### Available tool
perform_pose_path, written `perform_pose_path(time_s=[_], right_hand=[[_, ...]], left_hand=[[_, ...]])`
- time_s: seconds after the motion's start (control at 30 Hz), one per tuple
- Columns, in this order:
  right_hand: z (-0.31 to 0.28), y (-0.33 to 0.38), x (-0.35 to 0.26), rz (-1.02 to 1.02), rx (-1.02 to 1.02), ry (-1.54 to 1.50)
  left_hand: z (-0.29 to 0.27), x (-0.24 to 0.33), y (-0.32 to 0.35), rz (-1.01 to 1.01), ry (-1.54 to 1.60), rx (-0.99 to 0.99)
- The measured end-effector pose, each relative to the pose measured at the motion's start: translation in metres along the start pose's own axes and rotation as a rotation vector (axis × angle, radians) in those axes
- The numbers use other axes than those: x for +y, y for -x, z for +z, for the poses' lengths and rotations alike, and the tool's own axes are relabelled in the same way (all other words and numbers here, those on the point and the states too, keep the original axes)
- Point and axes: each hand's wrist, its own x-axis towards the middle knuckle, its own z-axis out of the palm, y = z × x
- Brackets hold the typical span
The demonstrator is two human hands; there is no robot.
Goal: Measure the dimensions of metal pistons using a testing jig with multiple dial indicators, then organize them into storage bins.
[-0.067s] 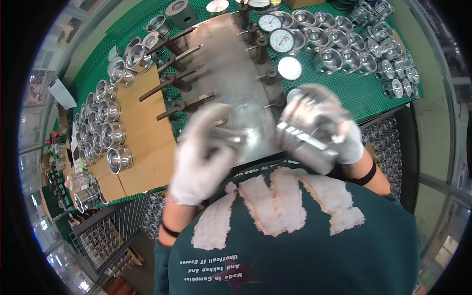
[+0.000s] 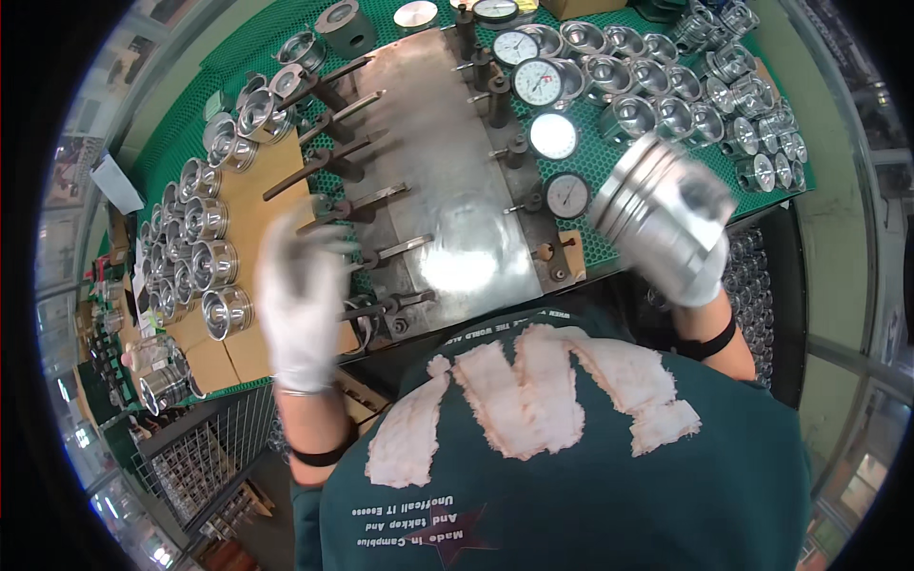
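Gripping a shiny, ribbed metal piston (image 2: 662, 214) in my gloved right hand (image 2: 690, 266), I hold it right of the smooth steel plate (image 2: 447, 181), beside the round dial gauges (image 2: 552, 138). My left hand (image 2: 300, 305), fingers loosely spread and empty, hovers over brown cardboard (image 2: 257, 200) left of the plate.

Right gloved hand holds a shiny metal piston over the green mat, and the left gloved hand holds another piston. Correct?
Not quite. The head view shows the left hand empty, fingers spread above the brown board. Only the right hand holds a piston, over the green mat.
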Motion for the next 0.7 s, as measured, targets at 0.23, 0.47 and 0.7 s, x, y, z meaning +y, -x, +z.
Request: perform_pose_path(time_s=[0.23, 0.47, 0.7], right_hand=[[-0.029, -0.021, 0.127, 0.164, 0.209, 0.595], [0.049, -0.077, 0.171, 0.908, 0.333, -0.351], [0.055, -0.036, 0.190, 0.502, 0.384, -0.148]], left_hand=[[-0.188, -0.114, -0.010, -0.265, -1.118, 0.475], [-0.189, -0.159, -0.003, -0.547, -1.364, 0.272], [-0.204, -0.161, 0.036, -0.525, -0.916, 0.659]])
